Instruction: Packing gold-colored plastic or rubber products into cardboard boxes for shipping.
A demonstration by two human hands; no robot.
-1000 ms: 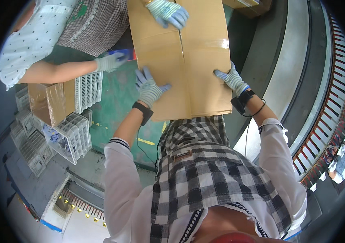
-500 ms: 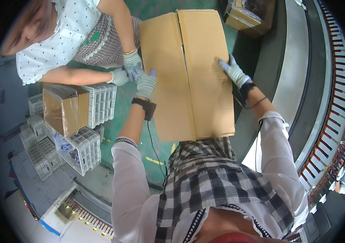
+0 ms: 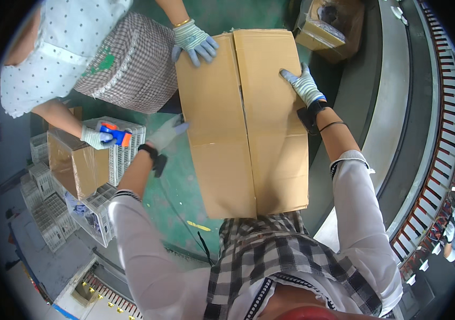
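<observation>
The cardboard box (image 3: 243, 122) lies long and flat before us, its two top flaps folded shut but the centre seam bare of tape. Our right hand (image 3: 303, 84) presses flat on the flap at two o'clock, gripping nothing. Our left hand (image 3: 167, 133), at nine o'clock, hangs open and blurred just off the box's edge. At eleven o'clock a co-worker's gloved hand (image 3: 195, 41) rests on the far corner; their other hand holds a tape dispenser (image 3: 115, 134) over a smaller box (image 3: 75, 165). We judge that sealing remains.

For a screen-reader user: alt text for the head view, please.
A large closed cardboard box is steadied by the person's gloved right hand flat on top, while the left hand hovers blurred beside it. A co-worker's gloved hand presses the far corner.
</observation>
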